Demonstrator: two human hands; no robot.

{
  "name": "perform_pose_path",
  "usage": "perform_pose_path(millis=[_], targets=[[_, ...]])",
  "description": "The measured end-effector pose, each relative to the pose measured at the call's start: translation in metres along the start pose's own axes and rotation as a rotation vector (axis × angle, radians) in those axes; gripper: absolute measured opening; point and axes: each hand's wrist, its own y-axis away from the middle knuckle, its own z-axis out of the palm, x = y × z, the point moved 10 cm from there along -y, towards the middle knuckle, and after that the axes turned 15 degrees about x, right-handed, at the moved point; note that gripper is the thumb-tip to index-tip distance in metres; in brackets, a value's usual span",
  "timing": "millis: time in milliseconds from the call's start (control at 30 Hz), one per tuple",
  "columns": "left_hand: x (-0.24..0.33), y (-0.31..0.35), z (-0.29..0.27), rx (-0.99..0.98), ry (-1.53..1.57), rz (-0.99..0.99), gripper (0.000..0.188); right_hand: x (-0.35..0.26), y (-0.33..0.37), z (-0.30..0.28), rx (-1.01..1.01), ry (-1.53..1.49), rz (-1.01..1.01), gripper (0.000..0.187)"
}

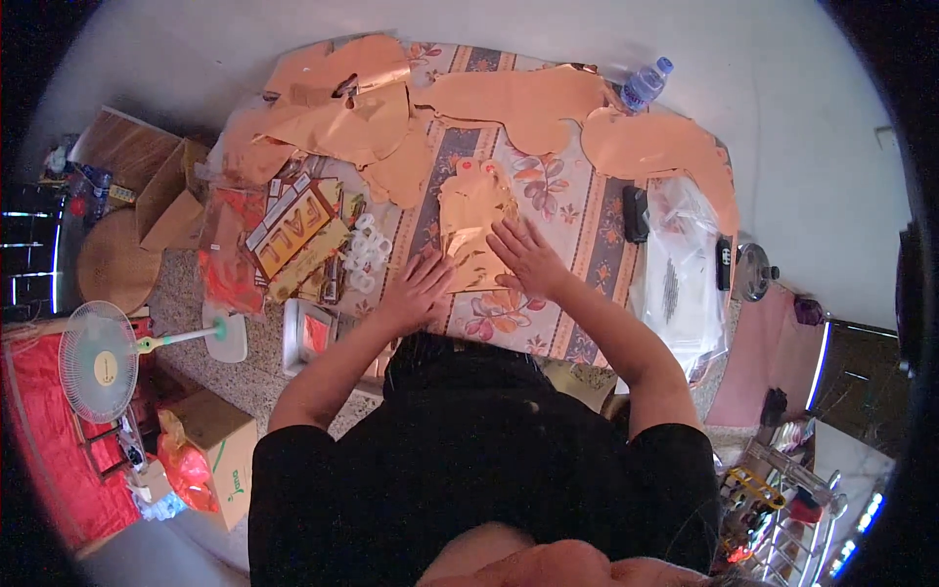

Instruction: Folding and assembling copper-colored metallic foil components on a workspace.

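A flat, folded copper-coloured foil piece (468,210) with creases and two small red marks at its far end lies on the flowered tablecloth (489,321) in front of me. My left hand (423,286) rests at its near left edge, fingers stretched out. Across from it, my right hand (531,259) lies flat with fingers spread over the right edge of the foil. Neither hand grips anything. Larger flat foil shapes of the same colour are spread along the far side, among them one long foil shape (518,101) and a curved foil shape (655,145) at the right.
Left of my hands lie white rolls (366,256), printed cards (293,235) and an orange-red plastic packet (230,249). Clear plastic bags (675,279) and a black object (636,215) lie right. A water bottle (646,84) stands far right. A fan (101,362) stands left.
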Motion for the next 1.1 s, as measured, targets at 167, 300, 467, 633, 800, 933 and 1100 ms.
perform_pose_path(millis=[167,300,467,633,800,933,1100], targets=[[-0.009,-0.011,-0.003,0.04,0.112,-0.164,0.06,0.001,0.004,0.007,-0.016,0.027,0.0,0.079],[-0.001,-0.045,0.005,0.165,0.127,-0.059,0.058,0.001,0.004,0.008,-0.031,0.017,-0.001,0.078],[-0.007,-0.055,0.003,0.123,0.154,-0.111,0.056,0.003,0.002,0.007,-0.028,-0.04,0.026,0.075],[-0.006,-0.053,0.007,0.078,0.143,-0.11,0.059,0.029,0.001,0.001,0.14,-0.297,0.201,0.063],[-0.007,-0.049,0.009,0.138,0.121,-0.096,0.058,0.064,-0.02,-0.016,0.282,-0.341,0.479,0.05],[-0.009,-0.047,0.018,0.09,0.125,-0.12,0.059,0.107,-0.038,0.0,0.297,-0.336,0.703,0.035],[-0.009,-0.05,0.011,0.129,0.175,-0.121,0.058,0.139,-0.038,0.047,0.021,-0.636,0.868,0.027]])
